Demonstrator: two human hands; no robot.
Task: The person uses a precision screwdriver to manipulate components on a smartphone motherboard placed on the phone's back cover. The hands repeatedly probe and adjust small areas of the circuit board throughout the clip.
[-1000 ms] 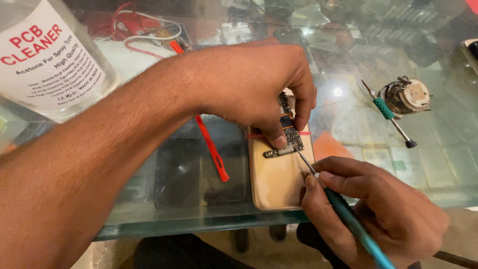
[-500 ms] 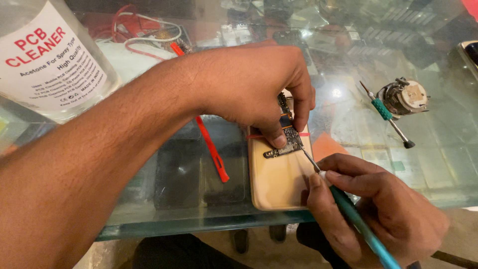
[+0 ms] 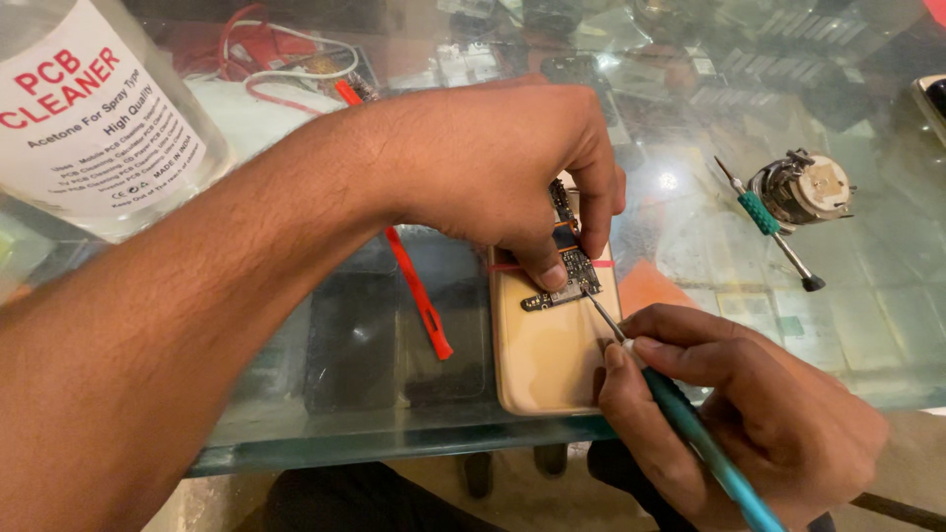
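A small dark circuit board [image 3: 567, 279] lies on a tan phone back [image 3: 547, 350] at the front edge of the glass table [image 3: 867, 296]. My left hand [image 3: 503, 167] reaches across from the left and pinches the board between thumb and fingers. My right hand [image 3: 734, 414], at the lower right, grips a teal-handled screwdriver [image 3: 690, 429]. Its thin metal tip touches the board's lower right edge.
A large clear bottle with a white label [image 3: 99, 118] stands at the top left. A red strap-like tool [image 3: 414, 286] lies left of the phone. A green-handled screwdriver [image 3: 769, 225] and a round metal part [image 3: 803, 187] sit at the right. Red and white wires [image 3: 276, 49] lie behind.
My right hand and screwdriver have shifted slightly up and to the left, with the tip staying at the board. My left hand holds still.
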